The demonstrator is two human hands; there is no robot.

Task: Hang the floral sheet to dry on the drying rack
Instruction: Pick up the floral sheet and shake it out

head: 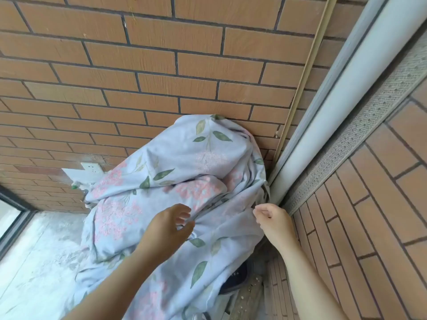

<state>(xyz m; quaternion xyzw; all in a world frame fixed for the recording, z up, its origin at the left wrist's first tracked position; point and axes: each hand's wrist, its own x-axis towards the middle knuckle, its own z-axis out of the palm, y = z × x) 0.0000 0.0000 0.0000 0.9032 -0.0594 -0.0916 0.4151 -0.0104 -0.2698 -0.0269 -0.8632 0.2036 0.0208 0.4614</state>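
- The floral sheet (184,162) is draped in a heap against the brick wall (138,65), beside the white pipe (335,112).
- A middle fold is pinched by the left hand (168,227).
- Its edge is pinched by the right hand (273,221), near the pipe.

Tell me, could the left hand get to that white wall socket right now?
Probably yes: the wall socket shows uncovered left of the floral sheet, with nothing between, though the left hand grips a sheet fold.
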